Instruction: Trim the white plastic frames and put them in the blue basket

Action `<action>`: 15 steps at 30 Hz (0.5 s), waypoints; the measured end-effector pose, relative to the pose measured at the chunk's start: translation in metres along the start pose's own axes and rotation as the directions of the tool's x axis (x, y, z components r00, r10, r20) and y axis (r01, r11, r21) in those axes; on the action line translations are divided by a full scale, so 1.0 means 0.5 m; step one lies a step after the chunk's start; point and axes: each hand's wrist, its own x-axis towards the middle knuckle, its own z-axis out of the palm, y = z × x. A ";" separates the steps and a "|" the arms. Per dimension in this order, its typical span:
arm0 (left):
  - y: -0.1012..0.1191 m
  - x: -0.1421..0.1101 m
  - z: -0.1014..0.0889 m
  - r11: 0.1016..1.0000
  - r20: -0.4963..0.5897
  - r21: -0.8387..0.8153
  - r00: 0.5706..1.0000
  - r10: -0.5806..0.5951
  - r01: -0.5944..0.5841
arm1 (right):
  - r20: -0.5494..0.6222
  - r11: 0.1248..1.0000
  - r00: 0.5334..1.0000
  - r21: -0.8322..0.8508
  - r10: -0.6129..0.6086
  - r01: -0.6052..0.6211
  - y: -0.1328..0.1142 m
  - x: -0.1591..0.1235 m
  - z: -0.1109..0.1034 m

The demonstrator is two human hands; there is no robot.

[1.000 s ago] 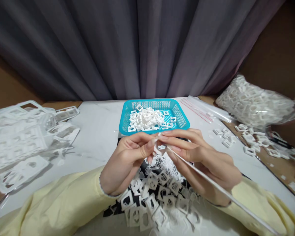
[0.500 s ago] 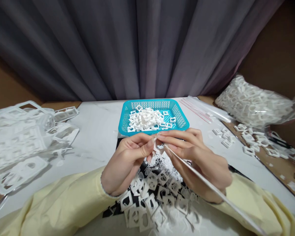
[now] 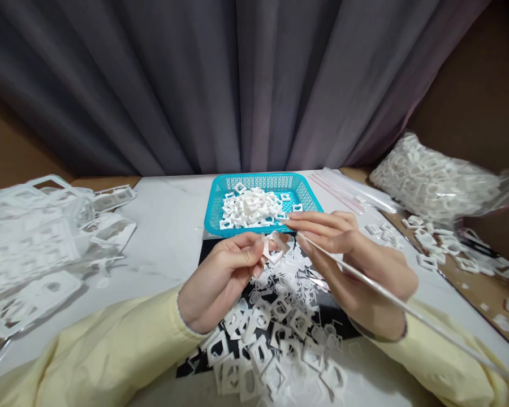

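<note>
Between its thumb and fingers my left hand [image 3: 223,277] pinches a small white square frame [image 3: 275,247] with a rounded opening. My right hand [image 3: 356,265], just to the right of that frame, grips a long thin pale rod [image 3: 377,289]. One end of the rod shows at the thumb, and the rest runs down past the wrist to the lower right. Under both hands lies a black mat [image 3: 328,314] strewn with thin white scraps [image 3: 290,271]. Nearer to me is a heap of white square frames [image 3: 261,353]. Part of the mat is hidden by my hands.
Behind my hands stands a turquoise basket [image 3: 210,212] holding a pile of white frames. White moulded sheets [image 3: 29,243] are stacked at left. At right lie clear zip bags [image 3: 360,189], loose white pieces [image 3: 432,243] and a full plastic bag [image 3: 441,175].
My right hand and the rod have moved right, away from my left hand. The white frame in my left hand now shows plainly, with its opening in view.
</note>
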 end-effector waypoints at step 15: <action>0.007 -0.011 -0.001 0.993 -0.001 0.111 0.999 0.048 -0.048 | 0.171 0.989 0.978 0.065 0.121 -0.134 -0.005 0.008 -0.009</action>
